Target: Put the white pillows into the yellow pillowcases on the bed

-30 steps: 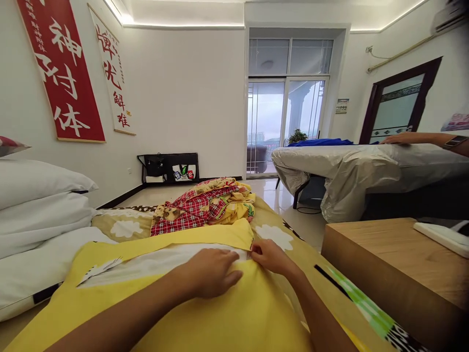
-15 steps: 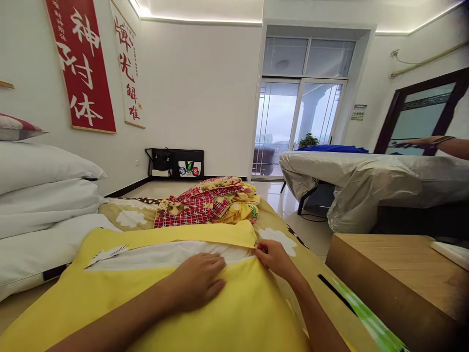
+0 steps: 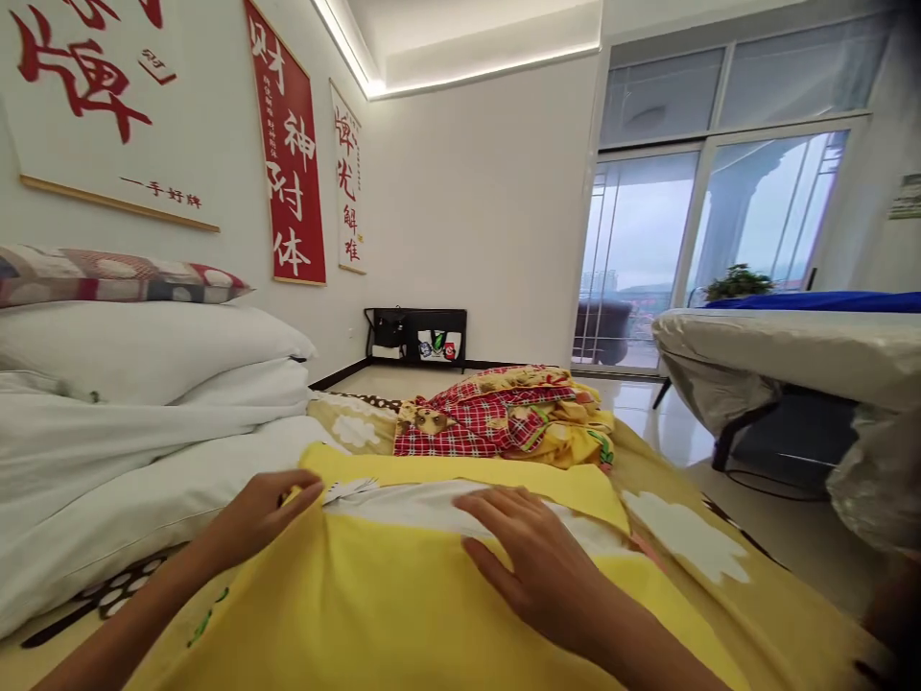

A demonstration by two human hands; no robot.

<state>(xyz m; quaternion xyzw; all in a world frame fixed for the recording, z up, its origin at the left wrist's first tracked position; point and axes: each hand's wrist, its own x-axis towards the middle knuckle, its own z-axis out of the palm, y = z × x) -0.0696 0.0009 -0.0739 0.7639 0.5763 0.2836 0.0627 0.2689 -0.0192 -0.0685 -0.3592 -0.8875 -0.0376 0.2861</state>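
Note:
A yellow pillowcase (image 3: 374, 595) lies in front of me with a white pillow (image 3: 432, 504) showing through its long opening. My left hand (image 3: 266, 513) pinches the case at the left corner of that opening, beside a small white printed patch. Spread over the right half of the opening is my right hand (image 3: 536, 557), its fingers apart, resting near the white pillow and the yellow edge. The flap of the case lies along the far side of the opening.
Beyond the case lies a rumpled red-checked and yellow cloth (image 3: 496, 417) on a floral bedspread (image 3: 691, 537). White pillows (image 3: 165, 355) are stacked at the left, with a checked cushion (image 3: 122, 278) on top. A plastic-covered table (image 3: 755, 350) stands at the right.
The view has turned left. My left hand has gone from the middle of the case to its left corner. My right hand has let go of the right corner and lies over the opening.

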